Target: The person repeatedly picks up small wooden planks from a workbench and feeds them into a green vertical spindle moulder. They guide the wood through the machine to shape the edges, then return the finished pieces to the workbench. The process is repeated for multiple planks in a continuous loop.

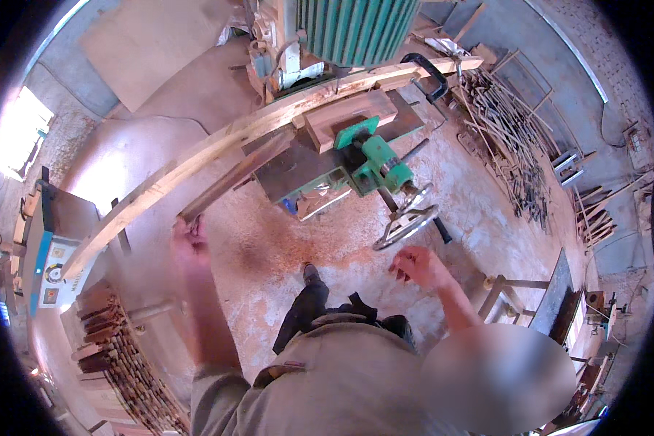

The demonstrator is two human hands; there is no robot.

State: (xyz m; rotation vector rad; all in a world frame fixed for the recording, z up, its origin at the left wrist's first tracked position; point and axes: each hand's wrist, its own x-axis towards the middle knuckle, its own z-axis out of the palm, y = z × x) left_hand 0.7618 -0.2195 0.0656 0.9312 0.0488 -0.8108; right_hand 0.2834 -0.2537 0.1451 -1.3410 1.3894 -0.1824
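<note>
1. From afar, I see my left grip (191,236) closed on a wooden stick's (238,173) near end, apparently steadying it; its far end reaches the table (287,172).
2. A long beam (251,126) passes behind.
3. A wooden block (352,118) seems pinned by a green clamp (385,163).
4. My right grip (418,267) is empty, loosely curled, just below the handwheel (407,227), well apart from the stick.

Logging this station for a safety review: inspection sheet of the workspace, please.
Surface: dark machine table bears a wooden block by a green clamp pad.
Job's things: wooden strip, far end at the table; metal handwheel near the right hand.
Clutter: reddish dust on the floor; wood pile at right.
Hands: left hand grips the strip's near end; right empty, fingers loosely curled.
Cables: thin line, apparently a cable, upper left floor.
Surroundings: long pale beam, green ribbed housing.
</note>
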